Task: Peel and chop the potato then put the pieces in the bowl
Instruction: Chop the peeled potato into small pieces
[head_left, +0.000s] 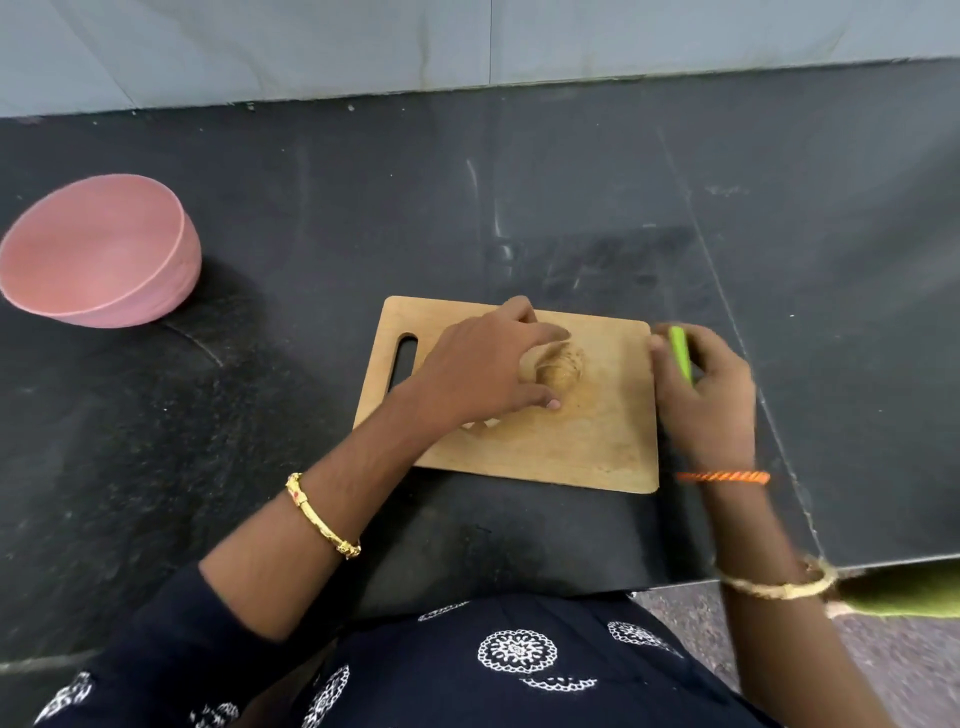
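Observation:
A brown potato (561, 368) lies on a wooden cutting board (571, 447) in the middle of the black counter. My left hand (483, 371) reaches over it, fingers and thumb curled round its near side, hiding part of it. My right hand (706, 400) sits at the board's right edge and grips a tool with a bright green handle (679, 354); its working end is hidden and the hand is blurred. A pink bowl (171, 280) stands at the far left, tilted toward me, with nothing in it.
The black counter (311, 218) stretches all around the board and meets a pale wall at the back. Its right front corner ends near my right forearm, with floor and something green (904, 597) beyond. A small pale scrap (480, 425) lies on the board under my left hand.

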